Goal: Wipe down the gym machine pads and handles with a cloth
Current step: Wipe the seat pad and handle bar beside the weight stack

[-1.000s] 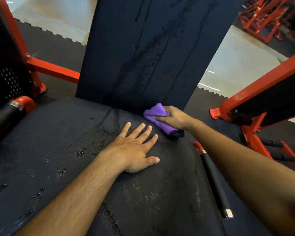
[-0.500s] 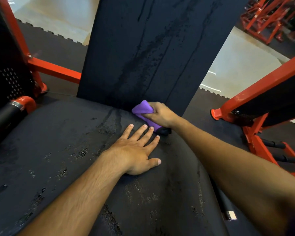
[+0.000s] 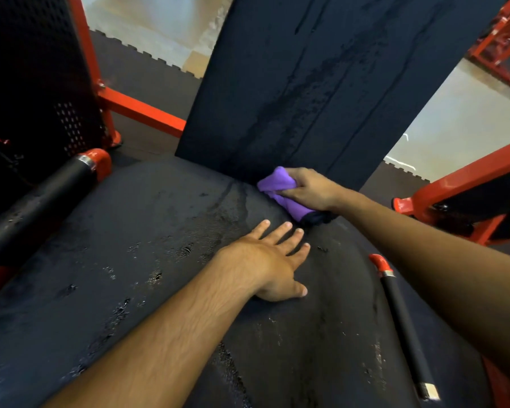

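A purple cloth [image 3: 280, 189] is bunched in my right hand [image 3: 309, 188], which grips it and presses it where the black seat pad [image 3: 147, 260] meets the upright black back pad [image 3: 315, 78]. My left hand [image 3: 271, 263] lies flat on the seat pad with fingers spread, just in front of the cloth. Both pads are worn and streaked with wet marks. A black-gripped handle [image 3: 39, 207] with a red end lies at the seat's left. Another handle [image 3: 404, 328] runs along the seat's right side, under my right forearm.
The red machine frame [image 3: 139, 111] crosses behind the seat at left, beside a black perforated shroud [image 3: 36, 92]. A red beam [image 3: 465, 178] slants at right. More red equipment [image 3: 504, 39] stands far right. Dark rubber mats and pale floor [image 3: 454, 113] lie beyond.
My right hand slid the cloth left along the seam between the pads, then back to the right. My left hand stayed flat on the seat.
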### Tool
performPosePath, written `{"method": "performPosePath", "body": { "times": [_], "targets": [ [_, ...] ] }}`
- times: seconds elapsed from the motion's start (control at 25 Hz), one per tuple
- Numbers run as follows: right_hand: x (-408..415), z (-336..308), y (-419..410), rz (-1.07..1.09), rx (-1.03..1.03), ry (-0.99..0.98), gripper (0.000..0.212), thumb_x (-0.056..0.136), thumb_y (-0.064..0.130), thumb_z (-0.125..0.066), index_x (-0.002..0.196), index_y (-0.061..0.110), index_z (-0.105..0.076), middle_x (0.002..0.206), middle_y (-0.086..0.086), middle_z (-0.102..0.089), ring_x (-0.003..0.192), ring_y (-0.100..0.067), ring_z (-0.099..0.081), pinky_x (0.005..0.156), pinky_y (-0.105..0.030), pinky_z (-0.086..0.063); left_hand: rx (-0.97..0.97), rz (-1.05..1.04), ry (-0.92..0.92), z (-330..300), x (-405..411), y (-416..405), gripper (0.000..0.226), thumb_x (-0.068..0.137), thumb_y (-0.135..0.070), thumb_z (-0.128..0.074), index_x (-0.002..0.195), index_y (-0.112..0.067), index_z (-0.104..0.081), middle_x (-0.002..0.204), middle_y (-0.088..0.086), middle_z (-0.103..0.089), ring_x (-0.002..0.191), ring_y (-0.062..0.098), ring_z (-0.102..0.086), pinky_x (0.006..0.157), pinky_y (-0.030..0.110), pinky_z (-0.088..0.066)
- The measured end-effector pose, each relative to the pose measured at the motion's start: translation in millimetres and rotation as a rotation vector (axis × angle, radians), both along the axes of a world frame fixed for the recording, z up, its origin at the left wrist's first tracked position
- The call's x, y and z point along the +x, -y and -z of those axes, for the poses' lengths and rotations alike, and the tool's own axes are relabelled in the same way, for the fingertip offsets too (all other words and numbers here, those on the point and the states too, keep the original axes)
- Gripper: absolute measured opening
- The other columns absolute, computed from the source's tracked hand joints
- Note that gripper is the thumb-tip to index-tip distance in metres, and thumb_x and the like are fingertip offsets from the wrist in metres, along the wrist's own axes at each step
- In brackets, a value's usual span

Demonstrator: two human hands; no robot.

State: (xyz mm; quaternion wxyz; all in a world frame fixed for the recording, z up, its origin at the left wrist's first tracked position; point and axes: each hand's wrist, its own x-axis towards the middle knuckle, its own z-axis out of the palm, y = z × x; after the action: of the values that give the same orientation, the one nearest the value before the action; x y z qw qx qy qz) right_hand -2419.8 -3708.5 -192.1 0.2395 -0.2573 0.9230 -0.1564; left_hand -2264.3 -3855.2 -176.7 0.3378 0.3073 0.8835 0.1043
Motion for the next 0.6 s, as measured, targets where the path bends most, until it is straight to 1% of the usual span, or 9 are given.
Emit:
{"method": "performPosePath", "body": {
  "times": [0.08, 0.16, 0.24, 0.32, 0.4, 0.48, 0.52, 0.6],
  "targets": [
    [-10.2, 12.7, 34.2, -0.047, 0.003, 0.017, 0.02, 0.096, 0.036, -0.064, 0.114, 0.027, -0.067, 0.105, 0.007, -0.071, 0.099, -0.011, -0.064, 0.088, -0.028, -0.048, -0.007, 0.032, 0.036, -2.3, -0.2, 4.1, 0.081, 0.106, -0.061, -0.033, 0.162, -0.029, 0.015, 0.165, -0.009, 0.031, 0.151, 0.014, 0.033, 0.124, 0.047, 0.02],
    [-16.9, 21.5, 59.6, -0.089, -0.022, 0.014, 0.02, 0.096, 0.03, -0.062, 0.115, 0.025, -0.065, 0.104, 0.008, -0.069, 0.102, -0.015, -0.064, 0.089, -0.032, -0.049, -0.012, 0.048, 0.059, -2.5, -1.1, 7.5, 0.084, 0.105, -0.061, -0.037, 0.162, -0.03, 0.016, 0.165, -0.009, 0.033, 0.15, 0.013, 0.035, 0.124, 0.047, 0.021],
    [-16.6, 26.1, 71.1, -0.154, -0.053, -0.037, 0.018, 0.095, 0.023, -0.059, 0.114, 0.023, -0.062, 0.101, 0.009, -0.067, 0.102, -0.019, -0.062, 0.092, -0.038, -0.049, -0.008, 0.054, 0.071, -2.9, 0.1, 8.7, 0.084, 0.105, -0.061, -0.037, 0.162, -0.029, 0.017, 0.164, -0.009, 0.034, 0.148, 0.013, 0.037, 0.124, 0.046, 0.021],
    [-10.7, 30.1, 65.5, -0.21, -0.119, -0.093, 0.022, 0.095, 0.022, -0.055, 0.116, 0.026, -0.059, 0.103, 0.01, -0.068, 0.101, -0.019, -0.062, 0.093, -0.044, -0.05, 0.0, 0.051, 0.078, -3.1, 0.8, 9.4, 0.084, 0.105, -0.061, -0.036, 0.162, -0.029, 0.017, 0.164, -0.009, 0.035, 0.148, 0.013, 0.038, 0.123, 0.044, 0.022],
    [-2.0, 30.3, 43.9, -0.225, -0.202, -0.104, 0.031, 0.094, 0.021, -0.055, 0.124, 0.032, -0.058, 0.116, 0.014, -0.069, 0.11, -0.012, -0.064, 0.096, -0.039, -0.05, 0.019, 0.054, 0.071, -3.4, 2.1, 11.0, 0.084, 0.105, -0.061, -0.036, 0.162, -0.028, 0.016, 0.164, -0.008, 0.034, 0.148, 0.013, 0.038, 0.124, 0.044, 0.022],
    [6.3, 23.4, 11.2, -0.245, -0.186, -0.141, 0.042, 0.092, 0.013, -0.056, 0.131, 0.03, -0.057, 0.126, 0.014, -0.066, 0.117, -0.008, -0.061, 0.1, -0.033, -0.048, 0.019, 0.056, 0.054, -2.3, 2.5, 12.7, 0.084, 0.105, -0.062, -0.035, 0.163, -0.028, 0.015, 0.165, -0.007, 0.033, 0.149, 0.014, 0.036, 0.124, 0.044, 0.021],
    [9.7, 18.7, -6.5, -0.246, -0.149, -0.146, 0.046, 0.09, 0.01, -0.056, 0.132, 0.029, -0.057, 0.127, 0.014, -0.065, 0.117, -0.007, -0.061, 0.1, -0.032, -0.048, 0.017, 0.058, 0.053, -1.6, 2.8, 13.0, 0.084, 0.105, -0.062, -0.035, 0.163, -0.029, 0.015, 0.165, -0.007, 0.033, 0.149, 0.014, 0.036, 0.124, 0.045, 0.021],
    [15.6, 8.4, -33.8, -0.2, -0.084, -0.132, 0.047, 0.087, 0.012, -0.054, 0.131, 0.028, -0.058, 0.124, 0.015, -0.066, 0.113, -0.005, -0.062, 0.097, -0.031, -0.048, 0.026, 0.056, 0.061, -1.0, 1.7, 12.2, 0.084, 0.105, -0.062, -0.036, 0.162, -0.029, 0.015, 0.165, -0.008, 0.033, 0.149, 0.014, 0.036, 0.124, 0.045, 0.021]
  ]
}}
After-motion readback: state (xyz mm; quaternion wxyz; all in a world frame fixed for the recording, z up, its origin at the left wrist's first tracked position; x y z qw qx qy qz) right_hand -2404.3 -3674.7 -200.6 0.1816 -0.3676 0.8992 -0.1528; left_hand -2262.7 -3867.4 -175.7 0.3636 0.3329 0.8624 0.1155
